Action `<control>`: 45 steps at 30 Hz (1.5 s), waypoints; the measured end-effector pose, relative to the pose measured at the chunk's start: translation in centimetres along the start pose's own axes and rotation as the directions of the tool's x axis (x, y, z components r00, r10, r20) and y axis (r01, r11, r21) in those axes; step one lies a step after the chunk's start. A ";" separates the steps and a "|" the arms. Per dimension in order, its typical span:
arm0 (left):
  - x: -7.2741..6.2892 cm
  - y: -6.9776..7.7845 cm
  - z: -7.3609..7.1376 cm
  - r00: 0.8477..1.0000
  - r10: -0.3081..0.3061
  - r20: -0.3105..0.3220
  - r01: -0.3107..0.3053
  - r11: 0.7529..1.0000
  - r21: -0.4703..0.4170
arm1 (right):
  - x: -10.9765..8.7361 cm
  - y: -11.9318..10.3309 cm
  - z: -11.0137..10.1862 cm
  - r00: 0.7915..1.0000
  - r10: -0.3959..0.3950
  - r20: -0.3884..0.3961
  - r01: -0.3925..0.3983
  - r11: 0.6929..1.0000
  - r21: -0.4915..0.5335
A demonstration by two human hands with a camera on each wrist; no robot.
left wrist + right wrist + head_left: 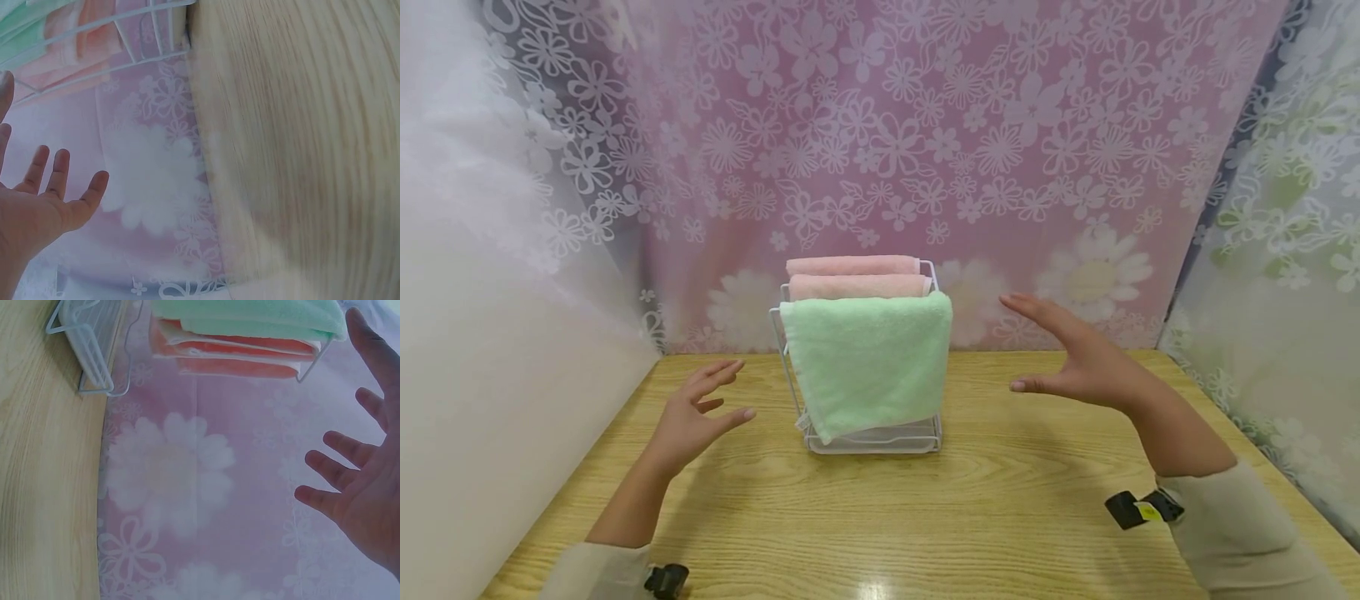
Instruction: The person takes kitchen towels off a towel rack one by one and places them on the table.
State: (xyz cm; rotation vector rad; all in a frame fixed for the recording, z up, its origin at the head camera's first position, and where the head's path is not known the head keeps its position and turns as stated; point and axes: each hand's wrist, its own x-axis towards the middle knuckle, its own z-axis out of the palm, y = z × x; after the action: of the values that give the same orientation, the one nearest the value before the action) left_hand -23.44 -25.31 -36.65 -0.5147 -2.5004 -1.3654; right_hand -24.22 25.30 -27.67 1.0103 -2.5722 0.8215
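Observation:
A white wire rack (942, 429) stands on the table in the head view. Over its front bar hangs a mint green towel (872, 358), its lower left corner drooping to a point. Behind it two pink towels (859, 286) drape over the farther bars. To the left of the rack my left hand (696, 417) hovers, fingers apart and touching nothing. My right hand (1078, 358) is held in the air on the right, thumb and fingers spread wide, apart from the towels. The right wrist view shows the pink towels (237, 357) beneath the green one, beside my outstretched fingers.
A white tray (872, 442) forms the base of the rack. The table (880, 517) has a light wood grain. Behind it hangs a pink flowered curtain (880, 150), with pale sheets (512, 292) at the sides. Dark wrist devices (1126, 508) sit at both sleeves.

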 end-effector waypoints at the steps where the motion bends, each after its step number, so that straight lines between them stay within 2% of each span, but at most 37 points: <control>1: 0.1 0.0 0.1 1.000 -0.001 -0.001 0.001 1.000 -0.008 | 0.1 -0.2 0.0 1.000 -0.008 -0.002 0.008 1.000 0.000; 12: 0.9 0.7 0.9 1.000 -0.016 0.002 0.016 0.992 -0.122 | 1.8 -1.5 -0.4 0.988 -0.147 -0.040 0.147 0.989 0.005; 22: 1.3 1.3 1.6 1.000 -0.017 0.002 0.017 0.984 -0.179 | 3.5 -2.8 0.0 0.982 -0.177 -0.071 0.182 0.981 0.066; 29: 1.8 1.7 1.9 0.999 -0.039 0.004 0.039 0.976 -0.213 | 4.9 -3.5 0.4 0.962 -0.245 -0.123 0.257 0.961 0.100; 39: 2.6 2.2 2.4 0.999 -0.036 0.040 0.045 0.962 -0.270 | 6.5 -4.6 0.8 0.955 -0.267 -0.132 0.280 0.956 0.090; 45: 3.1 2.4 2.7 0.998 -0.057 0.036 0.064 0.966 -0.252 | 7.3 -4.8 1.1 0.955 -0.267 -0.131 0.276 0.959 0.058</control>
State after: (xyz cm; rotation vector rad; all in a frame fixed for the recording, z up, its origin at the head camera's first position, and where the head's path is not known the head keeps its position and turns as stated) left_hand -25.35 -21.24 -35.13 -0.5141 -2.3946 -1.7252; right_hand -26.21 17.80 -23.51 1.2602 -2.2497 0.8799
